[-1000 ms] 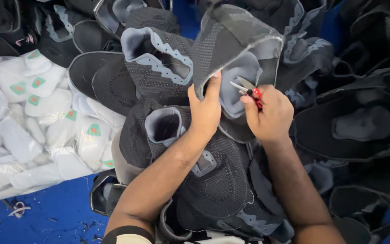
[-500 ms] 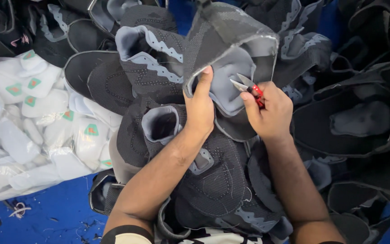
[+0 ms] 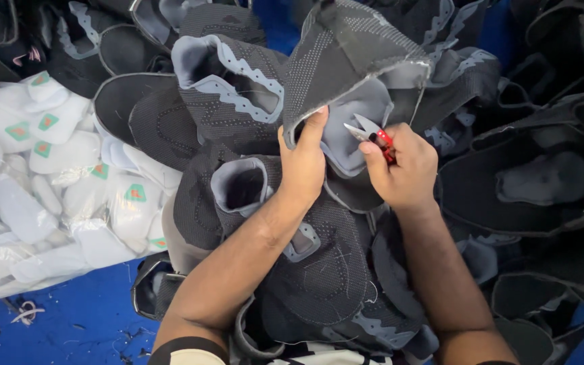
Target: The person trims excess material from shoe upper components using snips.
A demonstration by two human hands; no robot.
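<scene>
since the earlier frame the left hand (image 3: 303, 162) has slid a little higher along the shoe upper (image 3: 346, 61). it is dark grey knit with a pale grey lining, raised just above the fingers, whose left set pinches its collar edge. the right hand (image 3: 403, 165) is clenched around red-handled thread snips (image 3: 371, 132), blades slightly parted against the lining.

The snips' (image 3: 372, 133) handles are buried in the right hand (image 3: 403, 169). The left hand's (image 3: 303, 162) fingertips vanish inside the shoe upper (image 3: 346, 54). Both elbows are cut off at the near edge.

Black dotted-knit shoe upper (image 3: 346, 61) with grey lining, red-handled thread snips (image 3: 373, 137), blue bench (image 3: 69, 318), white green-marked insoles (image 3: 49, 169)
</scene>
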